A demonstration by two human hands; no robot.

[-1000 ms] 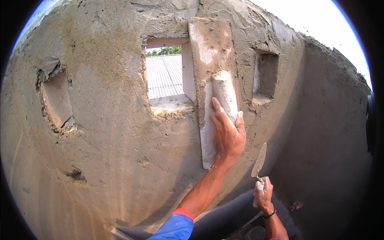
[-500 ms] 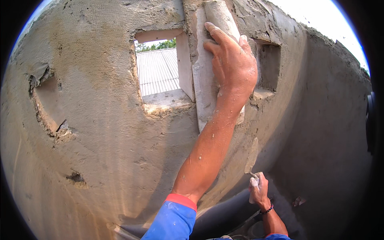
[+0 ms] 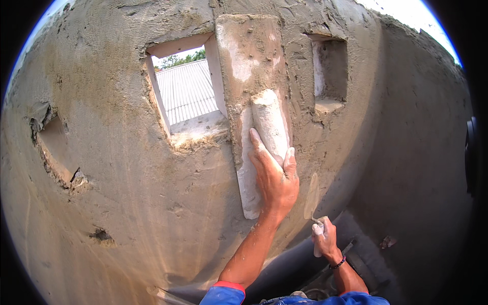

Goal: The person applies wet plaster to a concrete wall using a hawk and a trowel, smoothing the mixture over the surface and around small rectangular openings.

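Observation:
My left hand [image 3: 276,185] grips the thick rounded handle of a long, mortar-smeared plastering float [image 3: 249,51]. The float stands nearly upright with its face against the rough grey wall [image 3: 178,208], between a square opening and a recess. Lower and to the right, my right hand [image 3: 327,238] is closed around the handle of a small trowel [image 3: 312,195]. That trowel's narrow blade points upward, coated in mortar, close in front of the wall; whether it touches cannot be told.
Left of the float, the square opening [image 3: 198,124] shows a corrugated roof outside. A square recess [image 3: 333,71] lies to the right, and a broken-edged one [image 3: 55,142] far left. A shaded side wall [image 3: 422,132] meets this wall at the right. A small hole [image 3: 101,235] sits lower left.
My left hand has drawn the float down the wall, uncovering its upper part in view. The right hand with the trowel stays nearly where it was. The view has shifted slightly.

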